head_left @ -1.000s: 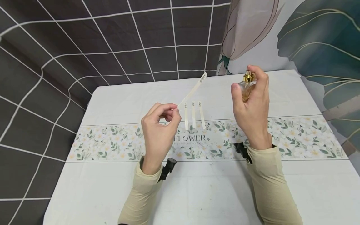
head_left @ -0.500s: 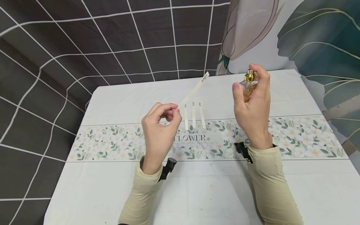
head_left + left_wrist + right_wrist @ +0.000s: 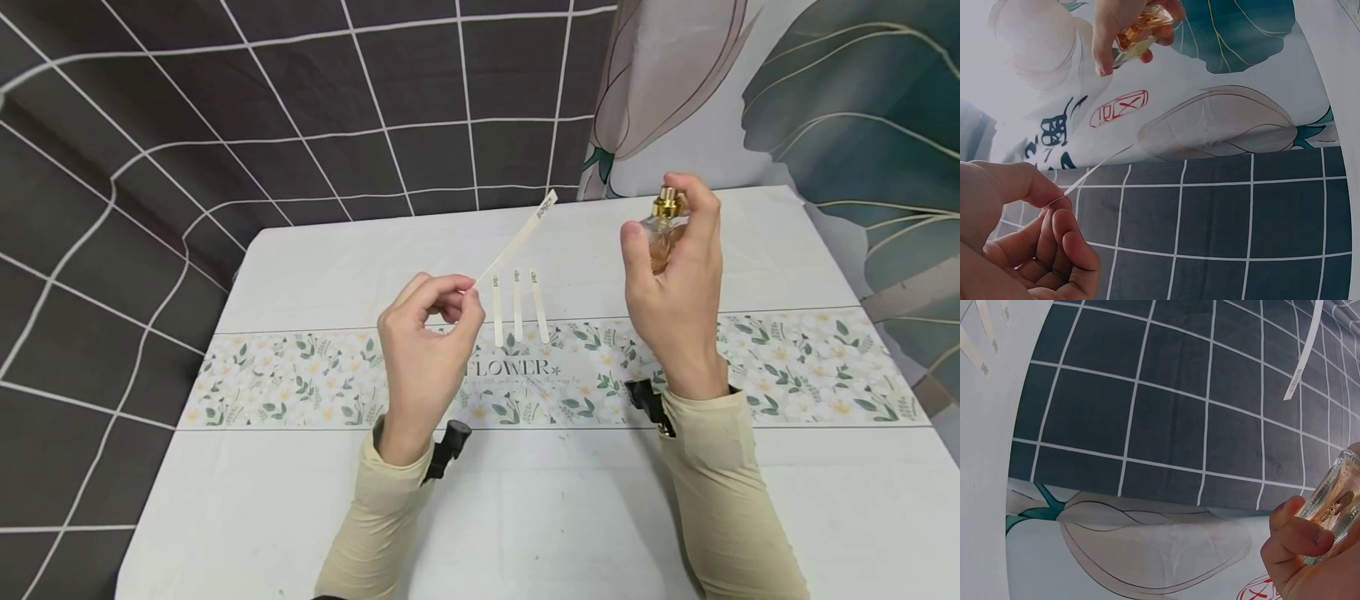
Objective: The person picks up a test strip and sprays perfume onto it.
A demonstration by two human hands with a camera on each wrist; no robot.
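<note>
My left hand [image 3: 427,342] pinches the lower end of a white perfume test strip [image 3: 516,240] between thumb and forefinger. The strip slants up to the right, its printed end farthest from the fingers. To the right, my right hand [image 3: 678,292] grips a glass perfume bottle [image 3: 660,240] with amber liquid and a gold spray top [image 3: 667,202]. The forefinger is up at the spray top, and the thumb stands at the near side. A gap separates bottle and strip. In the right wrist view the bottle [image 3: 1335,509] lies against curled fingers [image 3: 1300,540].
Three more test strips [image 3: 517,307] lie side by side on the white table [image 3: 540,508], between the hands. A floral printed band [image 3: 300,379] crosses the table. Behind it hang a dark grid-patterned cloth [image 3: 420,92] and a curtain with large flower and leaf prints [image 3: 675,75].
Over the last second my right hand and the bottle have shifted very slightly right. The strip's far end has tilted a little rightward. The strips on the table have stayed put.
</note>
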